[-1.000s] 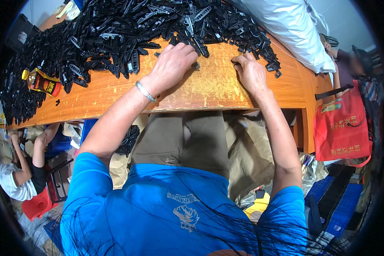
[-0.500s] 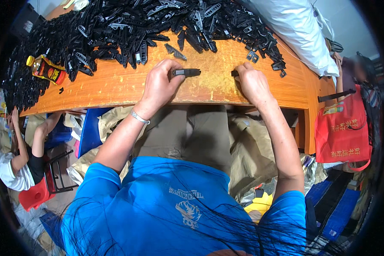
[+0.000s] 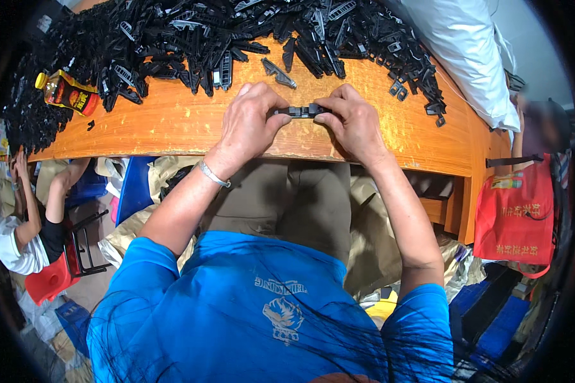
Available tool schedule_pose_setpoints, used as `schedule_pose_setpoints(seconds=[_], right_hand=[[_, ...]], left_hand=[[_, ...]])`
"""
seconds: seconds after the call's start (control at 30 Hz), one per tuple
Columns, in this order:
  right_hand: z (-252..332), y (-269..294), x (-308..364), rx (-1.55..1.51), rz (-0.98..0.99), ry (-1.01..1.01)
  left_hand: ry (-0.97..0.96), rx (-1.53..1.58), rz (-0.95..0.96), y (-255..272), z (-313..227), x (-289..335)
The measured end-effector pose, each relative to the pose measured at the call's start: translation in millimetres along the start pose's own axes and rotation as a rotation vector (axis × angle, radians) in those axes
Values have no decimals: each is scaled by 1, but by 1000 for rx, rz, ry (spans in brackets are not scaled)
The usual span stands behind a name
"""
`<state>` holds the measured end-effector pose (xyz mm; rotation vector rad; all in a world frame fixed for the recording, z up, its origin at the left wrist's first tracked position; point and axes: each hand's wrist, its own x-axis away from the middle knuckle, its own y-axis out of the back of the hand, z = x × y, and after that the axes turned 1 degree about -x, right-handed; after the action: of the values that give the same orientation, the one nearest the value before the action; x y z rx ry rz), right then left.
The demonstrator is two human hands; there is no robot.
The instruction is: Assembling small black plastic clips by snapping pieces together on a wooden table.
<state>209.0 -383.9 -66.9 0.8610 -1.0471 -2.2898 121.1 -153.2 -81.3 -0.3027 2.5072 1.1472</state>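
Note:
My left hand [image 3: 250, 120] is closed on a long black plastic part [image 3: 295, 112], held just above the wooden table near its front edge. Pinched in my right hand [image 3: 356, 122] is a small black plastic piece [image 3: 314, 109], which meets the right end of the long part. Fingers cover much of both pieces, so whether they are joined cannot be told. Just beyond my hands lies a loose dark slim part [image 3: 278, 73]. A great heap of similar black parts [image 3: 185, 45] spreads along the far side of the table.
The table [image 3: 172, 131] has a worn top. A yellow-capped bottle [image 3: 70, 93] lies at left by the heap. Small black clips [image 3: 398, 89] sit at right. A white sack [image 3: 457, 57] leans there, with a red bag [image 3: 514, 214] hanging below. People sit at both sides.
My right hand has moved left with the small piece, bringing it against the long part in my left hand. The view has shifted slightly.

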Motion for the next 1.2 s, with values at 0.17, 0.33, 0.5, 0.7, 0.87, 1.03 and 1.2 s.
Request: schedule_pose_setpoints(seconds=[0.17, 0.33, 0.5, 0.7, 0.87, 1.03, 1.2], right_hand=[[8, -3, -13, 12, 13, 106], [13, -25, -26, 36, 56, 235], [-15, 9, 5, 11, -67, 106], [-100, 81, 22, 485, -298, -585], [-108, 78, 13, 548, -114, -546], [-100, 84, 17, 566, 27, -408], [-78, 76, 15, 601, -24, -450]], left_hand=[[-110, 47, -40, -6, -4, -7], [-41, -35, 30, 15, 6, 3], [180, -125, 345, 125, 26, 53], [172, -96, 219, 126, 13, 24], [-213, -312, 32, 36, 6, -37], [-276, -416, 117, 12, 23, -61], [-196, -272, 90, 16, 13, -51]])
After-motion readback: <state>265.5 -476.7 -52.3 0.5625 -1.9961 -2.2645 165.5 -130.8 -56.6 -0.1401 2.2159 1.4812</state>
